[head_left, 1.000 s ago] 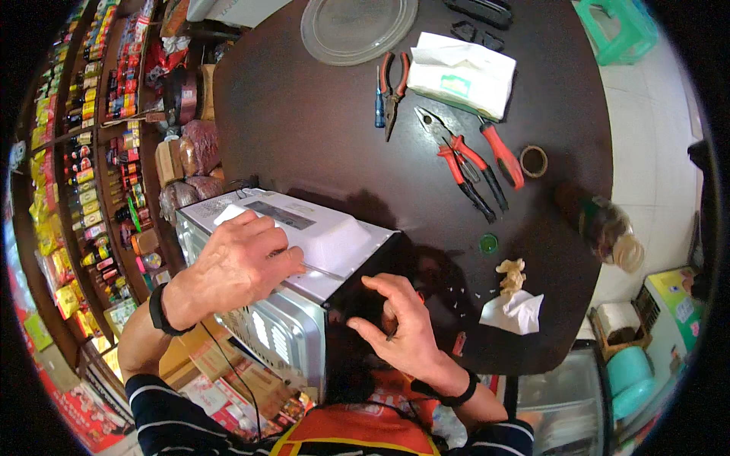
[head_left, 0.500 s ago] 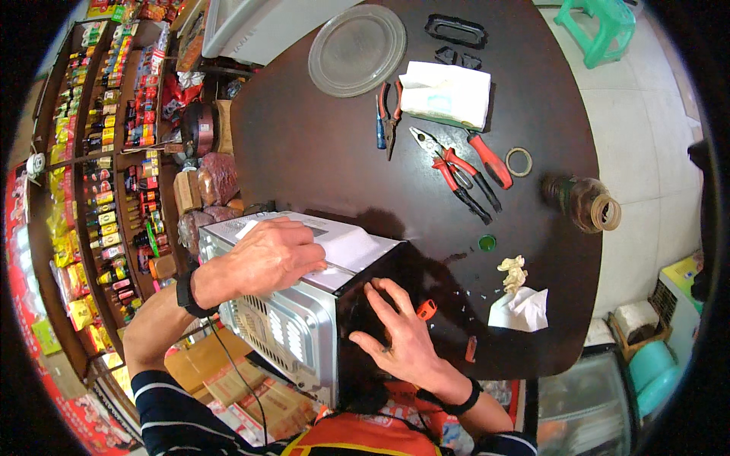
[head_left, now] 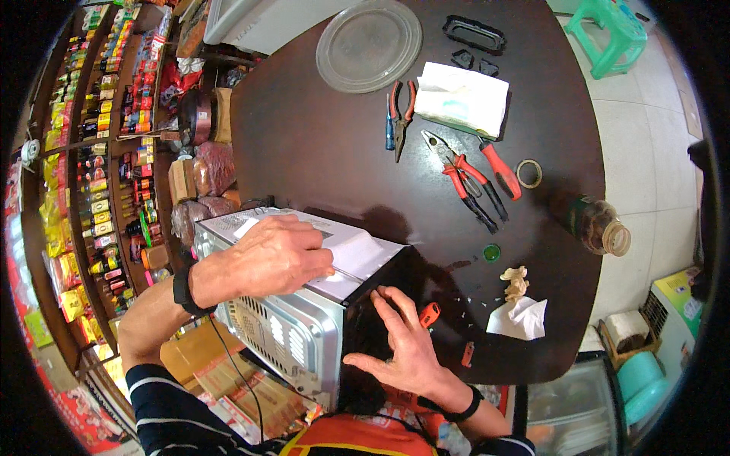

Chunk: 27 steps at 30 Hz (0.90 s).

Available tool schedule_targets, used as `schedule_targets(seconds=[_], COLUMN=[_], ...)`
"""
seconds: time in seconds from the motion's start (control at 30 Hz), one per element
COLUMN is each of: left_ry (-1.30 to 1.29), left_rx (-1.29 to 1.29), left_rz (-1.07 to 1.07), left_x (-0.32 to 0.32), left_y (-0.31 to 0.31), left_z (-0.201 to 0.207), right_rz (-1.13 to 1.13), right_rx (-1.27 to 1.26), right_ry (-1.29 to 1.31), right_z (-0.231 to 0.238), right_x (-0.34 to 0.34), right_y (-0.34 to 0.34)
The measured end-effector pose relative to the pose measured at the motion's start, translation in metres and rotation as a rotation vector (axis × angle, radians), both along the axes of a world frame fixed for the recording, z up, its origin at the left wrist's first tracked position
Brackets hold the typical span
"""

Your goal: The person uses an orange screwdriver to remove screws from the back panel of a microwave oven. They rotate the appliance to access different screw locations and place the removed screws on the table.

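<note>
A metal microwave oven [head_left: 281,328] with vent slots and a black side panel stands at the near edge of the table. My left hand [head_left: 277,254] is closed above its pale top face, holding a thin metal tool [head_left: 348,276]. The tool's slim shaft points toward the corner by the black edge; its handle is mostly hidden in my fist, and a white piece [head_left: 245,228] shows behind the knuckles. With fingers spread, my right hand [head_left: 411,349] rests against the black panel, its fingertips near that same corner.
On the dark table [head_left: 304,152] lie red-handled pliers [head_left: 468,178], needle-nose pliers [head_left: 401,121], a red-handled screwdriver [head_left: 500,171], a tape roll [head_left: 529,173], a glass plate [head_left: 369,45] and a tissue pack [head_left: 462,99]. A glass jar [head_left: 597,224] stands at the right edge; an orange cutter [head_left: 430,314] lies by my right hand.
The view has shifted slightly, so the table items sit a little farther right. Both hands keep nearly the same places on the microwave, the left still gripping the thin tool.
</note>
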<state>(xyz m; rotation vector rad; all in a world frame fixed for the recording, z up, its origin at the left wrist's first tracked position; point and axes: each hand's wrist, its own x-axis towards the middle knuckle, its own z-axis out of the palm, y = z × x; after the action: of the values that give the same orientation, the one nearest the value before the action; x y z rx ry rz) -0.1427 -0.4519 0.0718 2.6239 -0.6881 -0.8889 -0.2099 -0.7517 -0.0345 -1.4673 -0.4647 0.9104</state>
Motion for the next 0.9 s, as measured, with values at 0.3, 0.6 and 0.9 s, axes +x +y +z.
schedule_targets(seconds=[0.3,0.6,0.9], left_ry=[-0.01,0.0,-0.127], left_rx=[-0.056,0.024,0.219], left_rz=[-0.012,0.002,0.498], left_x=[0.007,0.007,-0.062], left_y=[0.008,0.007,0.032], left_z=[-0.007,-0.004,0.034], right_rz=[0.047,0.075,0.141], right_rx=[-0.062,-0.065,-0.037], right_ry=[-0.093,-0.044,-0.136], right_z=[-0.009,-0.007,0.005], right_x=[-0.017,-0.042,-0.078], right_y=[-0.012,-0.022,-0.04])
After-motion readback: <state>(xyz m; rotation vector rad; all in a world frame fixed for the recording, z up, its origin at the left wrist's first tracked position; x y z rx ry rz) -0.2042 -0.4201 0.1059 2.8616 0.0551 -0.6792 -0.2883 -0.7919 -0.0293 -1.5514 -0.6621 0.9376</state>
